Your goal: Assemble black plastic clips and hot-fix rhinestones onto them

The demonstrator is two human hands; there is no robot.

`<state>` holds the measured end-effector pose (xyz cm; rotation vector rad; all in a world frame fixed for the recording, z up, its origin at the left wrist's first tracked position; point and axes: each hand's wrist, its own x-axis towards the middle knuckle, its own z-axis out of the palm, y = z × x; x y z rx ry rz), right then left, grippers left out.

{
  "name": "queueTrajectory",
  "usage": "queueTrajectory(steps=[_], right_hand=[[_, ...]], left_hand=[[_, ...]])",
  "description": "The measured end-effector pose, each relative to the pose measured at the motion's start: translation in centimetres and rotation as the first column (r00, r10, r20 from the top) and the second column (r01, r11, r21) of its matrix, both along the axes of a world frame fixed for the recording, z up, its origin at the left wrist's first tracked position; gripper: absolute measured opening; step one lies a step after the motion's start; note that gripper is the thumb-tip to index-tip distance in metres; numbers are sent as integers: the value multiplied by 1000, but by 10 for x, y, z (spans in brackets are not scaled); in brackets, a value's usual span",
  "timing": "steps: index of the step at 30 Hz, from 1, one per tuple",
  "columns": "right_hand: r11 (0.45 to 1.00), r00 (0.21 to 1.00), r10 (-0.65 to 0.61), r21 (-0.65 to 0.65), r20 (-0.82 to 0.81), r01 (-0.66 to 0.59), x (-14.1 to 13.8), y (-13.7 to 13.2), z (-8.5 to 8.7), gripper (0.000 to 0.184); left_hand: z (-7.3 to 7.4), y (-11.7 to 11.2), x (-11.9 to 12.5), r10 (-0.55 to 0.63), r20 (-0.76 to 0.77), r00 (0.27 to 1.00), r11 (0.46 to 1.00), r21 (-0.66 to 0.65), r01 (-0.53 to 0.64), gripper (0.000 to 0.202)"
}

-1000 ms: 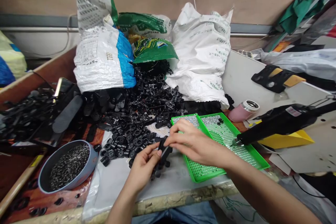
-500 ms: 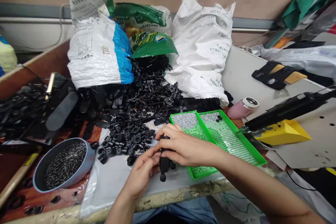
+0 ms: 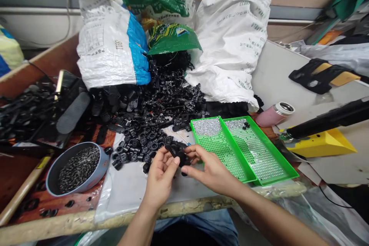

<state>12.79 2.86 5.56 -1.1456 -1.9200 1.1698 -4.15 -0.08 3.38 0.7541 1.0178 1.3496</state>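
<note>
Both of my hands meet above the white plastic sheet [image 3: 127, 188] near the table's front edge. My left hand [image 3: 160, 173] pinches a black plastic part [image 3: 174, 153] between thumb and fingers. From the other side, my right hand [image 3: 211, 169] has its curled fingers and thumb around the same part, which is now tilted. A rounded black end pokes out by the right thumb. Fingers hide much of the part, so its exact kind is unclear. Just behind the hands lie a thin screwdriver-like rod [image 3: 182, 137] and a pile of black ring-shaped pieces [image 3: 141, 144].
Left stands a blue bowl [image 3: 105, 161] of small dark pieces. Two green perforated trays [image 3: 253, 177] with tiny silver pieces lie right, near a pink flask [image 3: 269, 117] and a black power screwdriver [image 3: 323, 119]. White sacks [image 3: 230, 42] and heaped black parts [image 3: 173, 88] fill the back.
The black part has turned from upright to tilted and risen slightly in my hands. My right hand has shifted from over its top to its right side. The camera view has shifted too.
</note>
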Motion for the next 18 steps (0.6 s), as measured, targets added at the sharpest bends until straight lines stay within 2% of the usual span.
queueTrajectory(steps=[2,4,7,10,13,16,18], right_hand=[[1000,999,-13,27,-39,14,-2,1,-4,26],[991,1000,-1,130,-15,3,-1,1,-7,17],[965,999,31,258,38,-40,2,-1,-5,16],[964,998,57,257,21,-60,5,-4,-1,20],[957,991,129,260,21,-130,10,-4,4,22],[903,981,176,385,80,-193,18,3,7,25],[834,972,179,501,154,-234,25,9,8,28]], left_hand=[[4,-3,1,27,-36,999,1000,-1,-27,38],[9,-5,-1,48,-113,992,999,-8,-49,40],[15,-6,-8,89,-233,968,996,14,-88,38],[15,-5,-16,98,-267,959,995,40,-91,35],[12,-5,-21,44,-264,963,999,42,-34,33],[8,-5,-27,-23,-211,977,998,52,35,29],[8,-6,-33,-119,-127,985,993,10,122,30]])
